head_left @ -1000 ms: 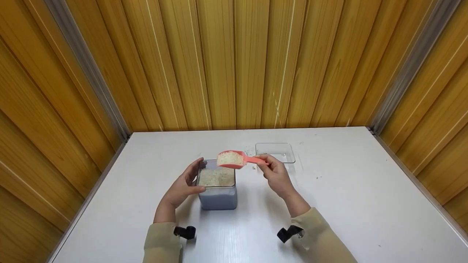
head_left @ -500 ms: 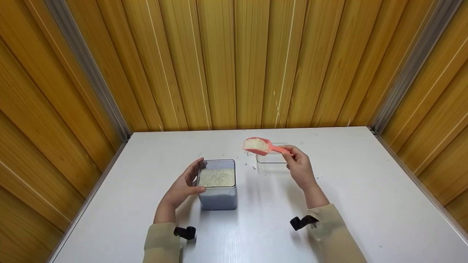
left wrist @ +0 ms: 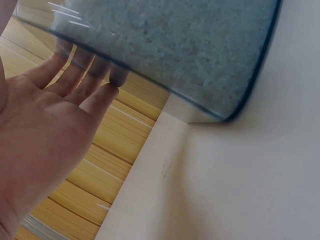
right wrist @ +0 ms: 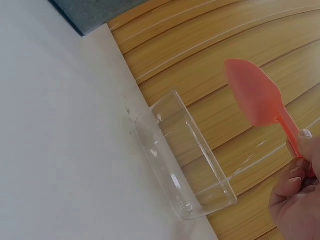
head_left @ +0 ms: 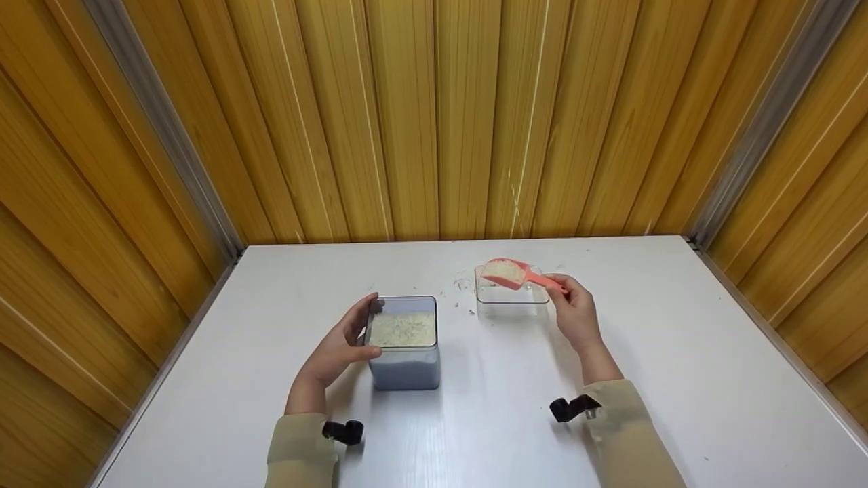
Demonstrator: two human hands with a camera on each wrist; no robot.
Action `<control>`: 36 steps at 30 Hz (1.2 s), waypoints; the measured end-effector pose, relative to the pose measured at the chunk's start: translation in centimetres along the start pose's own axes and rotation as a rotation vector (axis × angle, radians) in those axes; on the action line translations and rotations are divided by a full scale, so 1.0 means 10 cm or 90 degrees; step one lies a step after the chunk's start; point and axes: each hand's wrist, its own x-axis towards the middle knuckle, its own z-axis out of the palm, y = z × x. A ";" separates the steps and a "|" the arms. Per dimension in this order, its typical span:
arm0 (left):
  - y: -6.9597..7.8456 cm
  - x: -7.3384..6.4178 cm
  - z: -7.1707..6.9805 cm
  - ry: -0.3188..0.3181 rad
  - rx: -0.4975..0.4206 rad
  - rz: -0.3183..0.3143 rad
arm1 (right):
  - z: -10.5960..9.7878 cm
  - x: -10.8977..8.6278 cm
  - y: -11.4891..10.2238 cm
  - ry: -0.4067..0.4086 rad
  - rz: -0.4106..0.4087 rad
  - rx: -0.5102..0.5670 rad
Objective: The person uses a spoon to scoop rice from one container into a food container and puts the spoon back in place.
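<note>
A red-pink scoop (head_left: 505, 274) heaped with pale rice hangs over the clear box (head_left: 512, 301) at the back right. My right hand (head_left: 576, 315) pinches its handle between thumb and fingers. In the right wrist view the underside of the scoop (right wrist: 254, 92) shows, held above the clear box (right wrist: 182, 155). My left hand (head_left: 336, 352) grips the left side of a bluish see-through rice container (head_left: 405, 369), thumb on the near rim and fingers at the far side. Rice (head_left: 403, 330) fills much of it. The left wrist view has the fingers behind the clear wall of the rice container (left wrist: 170, 55).
Loose grains and specks (head_left: 462, 285) lie on the white table (head_left: 237, 339) between the two containers. Yellow wood-pattern panels (head_left: 461, 122) enclose the table at the back and sides. A black camera mount sits on each wrist.
My right hand has carried the loaded scoop from above the rice container rightward to above the clear box. The left hand and the rice container have stayed in place.
</note>
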 end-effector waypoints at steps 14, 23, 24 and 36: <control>0.00 -0.01 0.00 -0.007 -0.003 -0.002 | -0.02 0.01 0.13 0.024 -0.017 -0.168; 0.00 -0.01 0.00 -0.014 -0.007 0.001 | -0.06 0.01 0.12 0.037 -0.040 -0.219; 0.00 -0.01 0.00 -0.014 -0.007 0.001 | -0.07 0.01 0.12 0.042 -0.047 -0.221; 0.00 -0.01 0.00 -0.013 -0.002 0.003 | -0.17 0.03 0.09 0.055 -0.083 -0.268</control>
